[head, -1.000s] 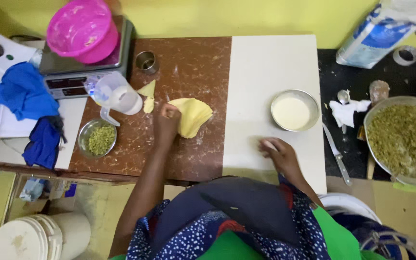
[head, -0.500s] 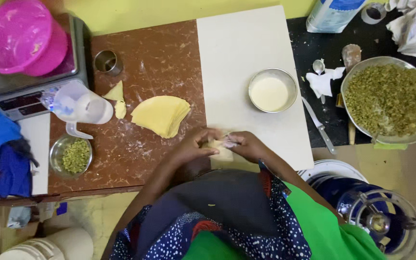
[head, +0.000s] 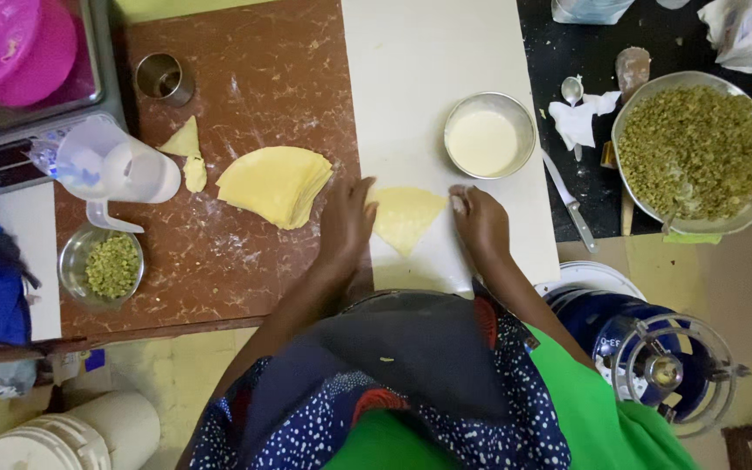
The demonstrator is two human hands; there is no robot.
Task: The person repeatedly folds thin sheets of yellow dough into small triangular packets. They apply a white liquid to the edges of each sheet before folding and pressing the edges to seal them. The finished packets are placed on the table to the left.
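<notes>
1. Head view — the thin yellow triangle-shaped pastry sheet (head: 404, 218) lies flat on the white board (head: 428, 70), right between the two hands. Its wide edge is at the far side and its tip points back toward the person.
2. The left hand (head: 345, 222) lies flat with fingers spread, touching the left edge of the sheet. It holds nothing.
3. The right hand (head: 480, 224) rests at the right corner of the sheet, fingers bent, fingertips on that corner. Whether it pinches the sheet I cannot tell. Both hands are about as near.
4. The round metal bowl with pale cream paste (head: 489, 135) stands on the board just beyond the right hand.
5. The big metal pan full of green-brown crumbly filling (head: 694, 152) sits farther right — well apart from the sheet.
6. The stack of yellow pastry sheets (head: 273, 184) lies on the brown table, just left of the left hand.
7. The small metal bowl with some green filling (head: 102, 265) is far left, and the clear plastic jug (head: 119, 170) lies tipped beside it.
</notes>
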